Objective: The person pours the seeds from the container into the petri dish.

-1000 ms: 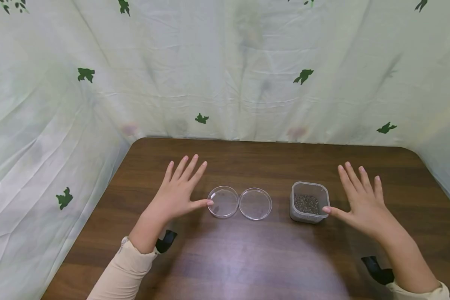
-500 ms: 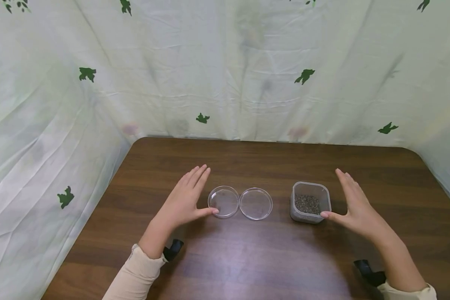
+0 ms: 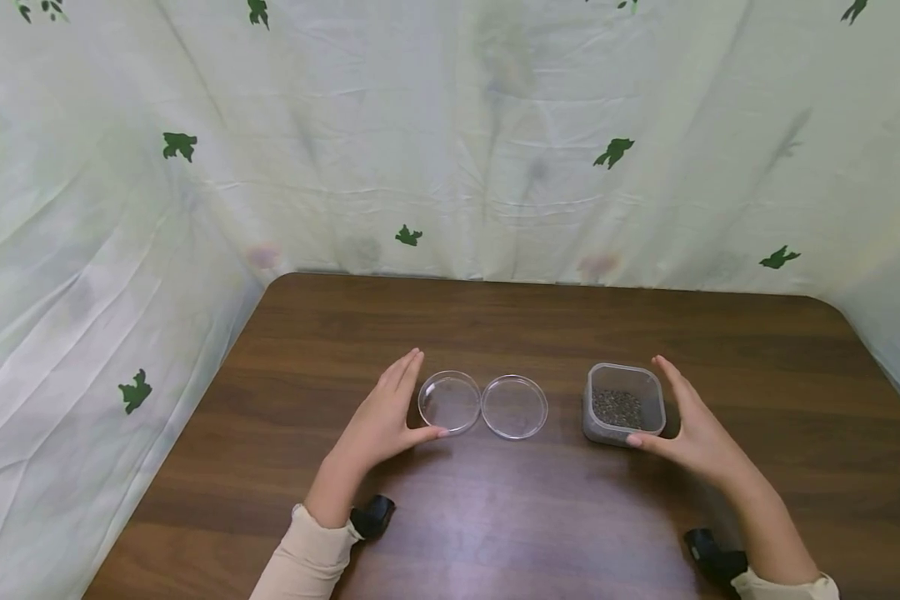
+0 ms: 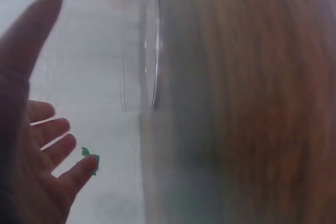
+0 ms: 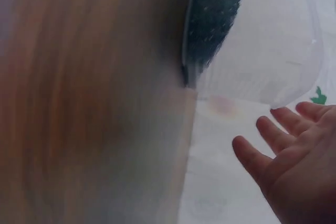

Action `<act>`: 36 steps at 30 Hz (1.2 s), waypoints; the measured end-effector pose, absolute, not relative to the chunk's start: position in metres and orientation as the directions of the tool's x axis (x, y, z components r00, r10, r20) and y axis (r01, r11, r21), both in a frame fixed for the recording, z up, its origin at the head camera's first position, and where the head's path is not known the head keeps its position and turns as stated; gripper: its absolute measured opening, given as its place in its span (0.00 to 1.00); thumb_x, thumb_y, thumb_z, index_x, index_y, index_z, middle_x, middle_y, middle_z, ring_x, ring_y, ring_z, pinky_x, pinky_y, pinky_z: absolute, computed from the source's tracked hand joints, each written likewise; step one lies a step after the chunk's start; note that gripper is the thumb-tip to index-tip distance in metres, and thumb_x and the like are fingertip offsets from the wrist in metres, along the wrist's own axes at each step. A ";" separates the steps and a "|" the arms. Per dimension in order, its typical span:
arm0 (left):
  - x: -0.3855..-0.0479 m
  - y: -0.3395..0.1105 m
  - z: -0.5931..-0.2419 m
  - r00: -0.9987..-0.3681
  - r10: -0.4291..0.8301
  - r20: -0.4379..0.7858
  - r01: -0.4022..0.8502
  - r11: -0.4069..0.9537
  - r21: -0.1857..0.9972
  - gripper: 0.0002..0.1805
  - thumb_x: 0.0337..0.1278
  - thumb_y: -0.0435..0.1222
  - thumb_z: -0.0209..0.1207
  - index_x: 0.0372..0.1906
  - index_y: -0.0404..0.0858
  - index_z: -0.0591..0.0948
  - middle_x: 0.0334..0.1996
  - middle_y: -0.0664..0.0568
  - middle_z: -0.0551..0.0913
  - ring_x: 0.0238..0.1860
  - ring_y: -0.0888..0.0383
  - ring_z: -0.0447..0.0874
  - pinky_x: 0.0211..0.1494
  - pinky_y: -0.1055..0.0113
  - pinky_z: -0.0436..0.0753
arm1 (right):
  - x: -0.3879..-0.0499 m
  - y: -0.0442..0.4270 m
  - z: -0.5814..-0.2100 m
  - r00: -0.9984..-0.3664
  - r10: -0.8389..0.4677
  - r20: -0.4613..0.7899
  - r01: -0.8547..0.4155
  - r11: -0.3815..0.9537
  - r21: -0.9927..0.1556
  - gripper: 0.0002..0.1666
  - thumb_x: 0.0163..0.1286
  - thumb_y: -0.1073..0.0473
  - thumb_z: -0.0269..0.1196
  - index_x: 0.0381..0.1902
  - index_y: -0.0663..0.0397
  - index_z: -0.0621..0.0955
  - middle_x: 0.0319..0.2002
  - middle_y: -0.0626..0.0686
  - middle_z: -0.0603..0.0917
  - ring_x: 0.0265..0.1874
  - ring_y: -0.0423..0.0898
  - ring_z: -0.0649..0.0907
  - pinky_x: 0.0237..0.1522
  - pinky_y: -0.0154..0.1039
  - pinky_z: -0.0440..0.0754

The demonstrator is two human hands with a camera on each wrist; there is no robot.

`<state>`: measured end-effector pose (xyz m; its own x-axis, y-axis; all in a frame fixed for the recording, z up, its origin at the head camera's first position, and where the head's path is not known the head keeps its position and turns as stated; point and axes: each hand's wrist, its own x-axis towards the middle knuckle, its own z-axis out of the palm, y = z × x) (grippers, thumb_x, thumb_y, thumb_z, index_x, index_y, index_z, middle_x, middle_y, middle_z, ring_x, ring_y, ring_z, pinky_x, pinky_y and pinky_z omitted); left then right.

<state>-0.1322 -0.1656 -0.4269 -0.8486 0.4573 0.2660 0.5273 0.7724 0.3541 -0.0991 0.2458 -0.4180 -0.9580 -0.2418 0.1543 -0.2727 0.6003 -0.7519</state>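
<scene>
Two clear petri dish halves lie side by side on the table: a left dish [image 3: 450,402] and a right dish [image 3: 514,407]. My left hand [image 3: 382,421] hovers at the left dish's left side, thumb stretched along its near edge and fingers spread apart from the thumb. To the right stands a square clear plastic container [image 3: 622,433] holding dark, seed-like grains [image 3: 618,408]. Around its right side my right hand [image 3: 690,429] reaches, thumb at the near wall and fingers near the far right corner. Whether the right hand touches the container I cannot tell.
The brown wooden table [image 3: 450,517] has rounded far corners. A pale curtain [image 3: 345,150] with green bird shapes hangs behind it and along the left. Black wrist cameras [image 3: 372,517] sit under both wrists.
Both hands have moved inward and lower. Their spread fingers have drawn together, the left by the left dish and the right round the container's right side. The dishes and container stay in place.
</scene>
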 end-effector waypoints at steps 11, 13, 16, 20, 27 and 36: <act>-0.131 -0.165 -0.447 -0.916 0.370 0.158 0.391 0.728 0.563 0.57 0.35 0.59 0.65 0.66 0.31 0.55 0.64 0.39 0.59 0.64 0.46 0.55 0.63 0.53 0.58 | -0.098 0.243 -0.433 -0.969 -0.211 0.130 -0.229 0.560 -0.796 0.62 0.49 0.57 0.71 0.71 0.46 0.43 0.67 0.62 0.51 0.58 0.70 0.57 0.49 0.67 0.56; -0.130 -0.165 -0.451 -0.920 0.363 0.148 0.378 0.725 0.575 0.57 0.34 0.59 0.65 0.66 0.31 0.55 0.63 0.39 0.59 0.63 0.46 0.55 0.62 0.53 0.58 | -0.098 0.243 -0.434 -0.972 -0.204 0.113 -0.212 0.563 -0.799 0.61 0.50 0.56 0.70 0.71 0.45 0.42 0.66 0.63 0.51 0.58 0.70 0.57 0.49 0.68 0.56; -0.130 -0.164 -0.456 -0.925 0.350 0.147 0.365 0.712 0.599 0.54 0.34 0.56 0.67 0.66 0.31 0.57 0.62 0.40 0.61 0.63 0.47 0.57 0.62 0.53 0.59 | -0.097 0.242 -0.435 -0.978 -0.195 0.080 -0.178 0.565 -0.806 0.60 0.52 0.54 0.69 0.71 0.45 0.41 0.67 0.64 0.49 0.60 0.70 0.55 0.48 0.69 0.55; -0.130 -0.161 -0.463 -0.925 0.336 0.176 0.366 0.672 0.644 0.51 0.34 0.51 0.69 0.64 0.31 0.60 0.60 0.40 0.64 0.61 0.48 0.61 0.60 0.54 0.62 | -0.096 0.242 -0.439 -0.981 -0.184 0.063 -0.155 0.547 -0.822 0.60 0.53 0.55 0.68 0.70 0.47 0.41 0.67 0.64 0.46 0.62 0.67 0.51 0.49 0.70 0.53; -0.132 -0.157 -0.467 -0.927 0.308 0.213 0.367 0.634 0.680 0.49 0.32 0.47 0.72 0.62 0.30 0.63 0.57 0.41 0.68 0.58 0.50 0.65 0.59 0.56 0.64 | -0.096 0.243 -0.445 -0.980 -0.176 0.095 -0.166 0.445 -0.880 0.58 0.54 0.60 0.67 0.70 0.50 0.42 0.68 0.63 0.44 0.64 0.64 0.46 0.55 0.67 0.46; -0.132 -0.157 -0.466 -0.925 0.308 0.222 0.372 0.613 0.697 0.48 0.32 0.46 0.72 0.62 0.30 0.65 0.57 0.43 0.68 0.58 0.51 0.65 0.60 0.56 0.63 | -0.096 0.241 -0.449 -0.984 -0.131 0.120 -0.162 0.383 -0.910 0.56 0.52 0.64 0.68 0.69 0.54 0.46 0.66 0.64 0.49 0.64 0.62 0.49 0.55 0.64 0.49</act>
